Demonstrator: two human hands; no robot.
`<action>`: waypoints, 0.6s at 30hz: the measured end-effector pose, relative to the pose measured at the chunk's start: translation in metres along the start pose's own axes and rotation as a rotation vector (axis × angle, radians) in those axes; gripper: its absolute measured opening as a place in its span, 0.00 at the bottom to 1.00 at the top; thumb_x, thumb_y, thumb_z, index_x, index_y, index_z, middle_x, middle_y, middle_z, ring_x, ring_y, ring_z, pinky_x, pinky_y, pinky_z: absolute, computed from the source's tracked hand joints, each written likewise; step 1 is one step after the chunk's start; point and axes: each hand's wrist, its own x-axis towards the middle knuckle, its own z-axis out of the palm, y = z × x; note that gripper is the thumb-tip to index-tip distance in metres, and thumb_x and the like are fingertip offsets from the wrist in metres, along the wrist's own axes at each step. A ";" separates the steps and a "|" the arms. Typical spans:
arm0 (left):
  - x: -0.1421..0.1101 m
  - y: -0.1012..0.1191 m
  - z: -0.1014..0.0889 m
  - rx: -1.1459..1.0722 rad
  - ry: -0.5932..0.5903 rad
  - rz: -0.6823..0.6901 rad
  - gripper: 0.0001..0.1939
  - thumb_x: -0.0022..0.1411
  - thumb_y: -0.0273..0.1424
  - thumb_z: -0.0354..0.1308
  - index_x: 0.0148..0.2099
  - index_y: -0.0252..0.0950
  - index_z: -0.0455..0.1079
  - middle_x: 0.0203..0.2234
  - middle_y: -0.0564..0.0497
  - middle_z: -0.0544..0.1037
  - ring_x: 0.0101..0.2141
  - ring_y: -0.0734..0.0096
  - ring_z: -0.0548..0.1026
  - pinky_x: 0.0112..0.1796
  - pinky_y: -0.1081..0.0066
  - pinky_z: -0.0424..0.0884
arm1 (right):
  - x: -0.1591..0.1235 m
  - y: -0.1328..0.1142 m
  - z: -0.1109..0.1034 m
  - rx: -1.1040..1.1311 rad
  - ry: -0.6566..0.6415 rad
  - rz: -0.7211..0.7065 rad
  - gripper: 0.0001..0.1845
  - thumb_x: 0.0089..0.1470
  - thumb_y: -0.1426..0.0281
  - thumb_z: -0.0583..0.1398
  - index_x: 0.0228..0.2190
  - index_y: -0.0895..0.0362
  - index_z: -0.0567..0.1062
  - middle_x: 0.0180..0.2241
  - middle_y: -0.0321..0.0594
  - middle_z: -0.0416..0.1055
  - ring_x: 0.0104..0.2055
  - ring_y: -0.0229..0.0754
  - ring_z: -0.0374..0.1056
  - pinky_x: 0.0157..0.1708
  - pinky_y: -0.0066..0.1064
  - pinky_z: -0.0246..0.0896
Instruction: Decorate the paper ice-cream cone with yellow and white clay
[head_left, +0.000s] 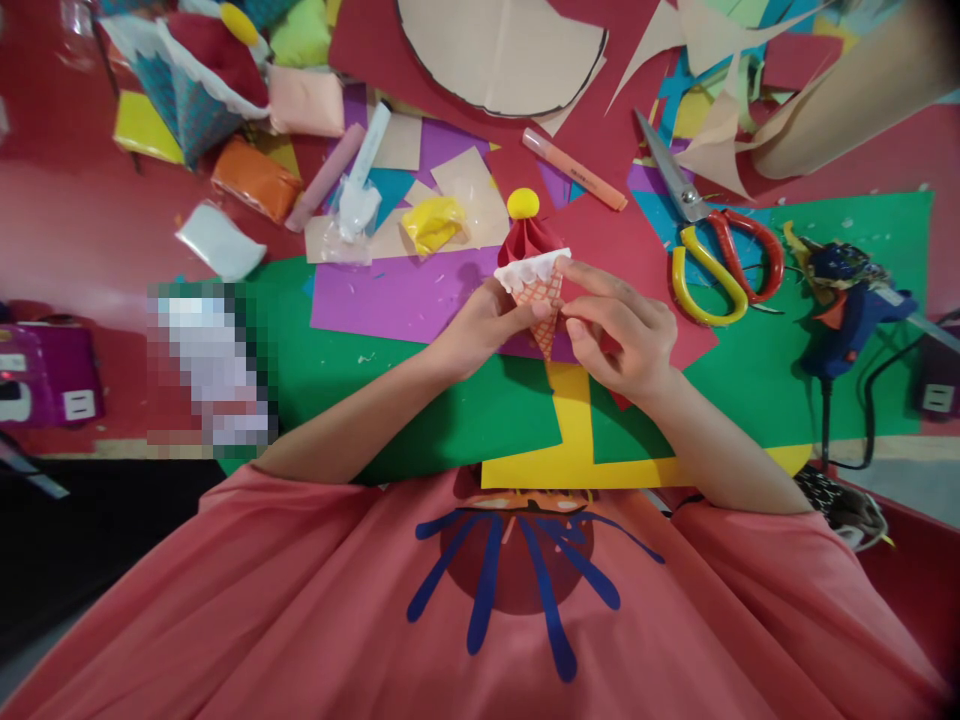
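Note:
A small paper ice cream cone with an orange waffle pattern is pinched between the thumb and fingers of my left hand. White scalloped trim runs round its top, red folded paper rises above that, and a yellow ball sits on the tip. My right hand is at the cone's right side, its index fingertip touching the white trim. Its other fingers are bent, with the thumb apart from them, and I see nothing held in it. The cone points downward, over purple paper.
Scissors with red and yellow handles lie to the right, beyond them a blue glue gun. An orange marker, yellow clay and paper scraps lie ahead. A larger paper cone stands far left. Green sheets cover the near table.

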 end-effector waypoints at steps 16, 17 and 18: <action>-0.002 0.000 0.000 -0.047 0.041 -0.053 0.27 0.50 0.47 0.68 0.48 0.38 0.72 0.39 0.51 0.80 0.49 0.61 0.76 0.49 0.66 0.72 | -0.001 -0.001 -0.001 -0.021 -0.074 0.055 0.07 0.58 0.72 0.56 0.35 0.52 0.74 0.50 0.41 0.77 0.39 0.40 0.79 0.29 0.28 0.74; -0.002 0.000 0.000 -0.048 0.048 -0.057 0.27 0.50 0.47 0.69 0.48 0.38 0.71 0.39 0.51 0.80 0.49 0.60 0.76 0.49 0.66 0.72 | -0.001 -0.001 -0.001 -0.020 -0.081 0.062 0.08 0.58 0.72 0.56 0.35 0.52 0.74 0.50 0.41 0.77 0.40 0.40 0.79 0.30 0.28 0.74; -0.002 0.000 0.000 -0.050 0.055 -0.059 0.28 0.50 0.46 0.69 0.49 0.38 0.71 0.40 0.51 0.79 0.50 0.60 0.76 0.49 0.66 0.72 | -0.001 -0.001 -0.001 -0.018 -0.082 0.065 0.08 0.58 0.72 0.56 0.35 0.52 0.74 0.50 0.41 0.78 0.41 0.41 0.79 0.30 0.29 0.74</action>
